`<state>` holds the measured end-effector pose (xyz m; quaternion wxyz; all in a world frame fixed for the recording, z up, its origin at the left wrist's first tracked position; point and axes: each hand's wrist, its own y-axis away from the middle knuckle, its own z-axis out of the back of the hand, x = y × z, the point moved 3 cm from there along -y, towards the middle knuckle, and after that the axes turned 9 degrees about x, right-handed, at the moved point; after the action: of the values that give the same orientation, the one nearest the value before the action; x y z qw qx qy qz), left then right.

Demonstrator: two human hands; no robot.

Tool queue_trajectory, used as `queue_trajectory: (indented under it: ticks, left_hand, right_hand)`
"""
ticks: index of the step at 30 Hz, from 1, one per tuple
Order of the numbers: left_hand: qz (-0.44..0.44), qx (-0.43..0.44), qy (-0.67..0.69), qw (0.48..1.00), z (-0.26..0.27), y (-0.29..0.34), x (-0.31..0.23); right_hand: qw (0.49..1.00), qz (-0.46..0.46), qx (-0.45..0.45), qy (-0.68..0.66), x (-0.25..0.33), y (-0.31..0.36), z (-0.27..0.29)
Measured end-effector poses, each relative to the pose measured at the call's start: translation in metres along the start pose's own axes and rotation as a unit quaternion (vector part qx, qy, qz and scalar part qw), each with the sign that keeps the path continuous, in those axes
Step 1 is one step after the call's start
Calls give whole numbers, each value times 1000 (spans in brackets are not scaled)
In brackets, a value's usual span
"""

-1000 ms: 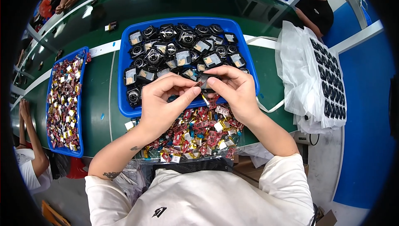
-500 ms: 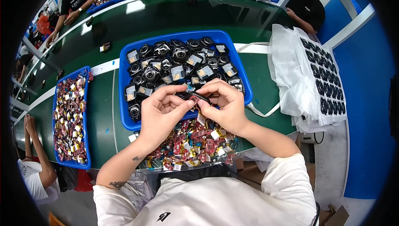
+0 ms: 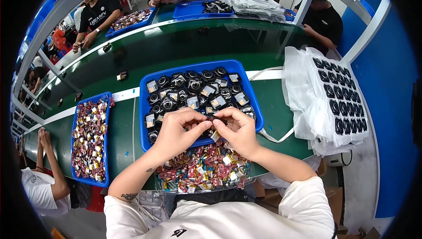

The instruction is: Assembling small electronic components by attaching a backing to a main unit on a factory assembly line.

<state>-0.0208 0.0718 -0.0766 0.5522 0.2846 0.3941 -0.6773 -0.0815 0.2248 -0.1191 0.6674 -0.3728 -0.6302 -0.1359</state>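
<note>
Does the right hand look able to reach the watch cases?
Probably yes: the right hand appears over the blue tray, beside black watch cases, nothing visibly blocking, though it holds a small electronic part.

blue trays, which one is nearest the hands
The middle blue tray, full of black watch cases: left hand and right hand are at its near edge, while the left tray and far trays stand farther away.

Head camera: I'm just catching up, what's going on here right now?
A person's left hand and right hand meet over the near side of a blue tray, fingertips pinching a small dark and reddish part, mostly hidden. The tray holds many black watch-like cases. Nearer the person lies a heap of red circuit boards; to the right, dark pieces sit in rows.
</note>
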Motion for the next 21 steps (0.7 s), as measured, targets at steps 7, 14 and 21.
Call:
queue_trajectory:
  ticks: [7, 14, 21]
  left_hand:
    - [79, -90, -41, 992, 69, -103, 35]
    - [282, -67, -217, 932, 76, -199, 136]
    - [309, -39, -267, 912, 66, -191, 149]
  right_hand:
    - [999, 26, 16, -20, 0, -2, 1]
    - [950, 158, 221, 152, 17, 0, -22]
    - [902, 200, 249, 292, 6, 0, -23]
